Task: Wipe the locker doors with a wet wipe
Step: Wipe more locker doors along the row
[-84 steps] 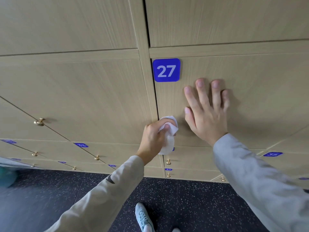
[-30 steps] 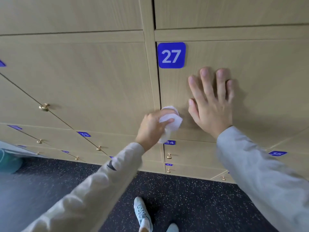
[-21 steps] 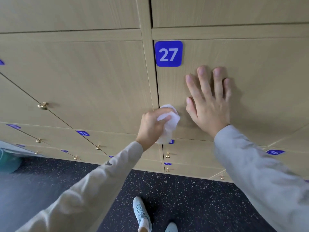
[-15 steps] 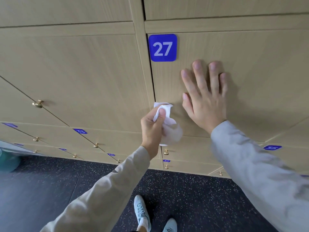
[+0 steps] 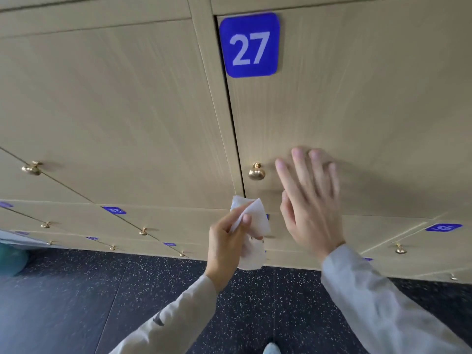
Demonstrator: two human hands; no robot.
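A light wooden locker door (image 5: pixel 357 111) with a blue plate reading 27 (image 5: pixel 249 45) fills the upper right of the head view. Its brass knob (image 5: pixel 256 171) sits at the door's left edge. My left hand (image 5: pixel 226 245) pinches a crumpled white wet wipe (image 5: pixel 251 231) just below the knob, in front of the door's lower left corner. My right hand (image 5: pixel 310 200) is blurred, fingers straight and spread, low on the door to the right of the knob. I cannot tell if it touches the wood.
More wooden locker doors with brass knobs (image 5: pixel 32 168) and small blue plates (image 5: pixel 114 210) run left and below. The floor (image 5: pixel 76 290) is dark and speckled. A teal object (image 5: pixel 10 259) lies at the far left. My light shoe (image 5: pixel 272 348) shows at the bottom.
My left hand has dropped with the wipe from the door's left edge, baring the brass knob. My right hand has slid down the door. The view has moved closer to door 27.
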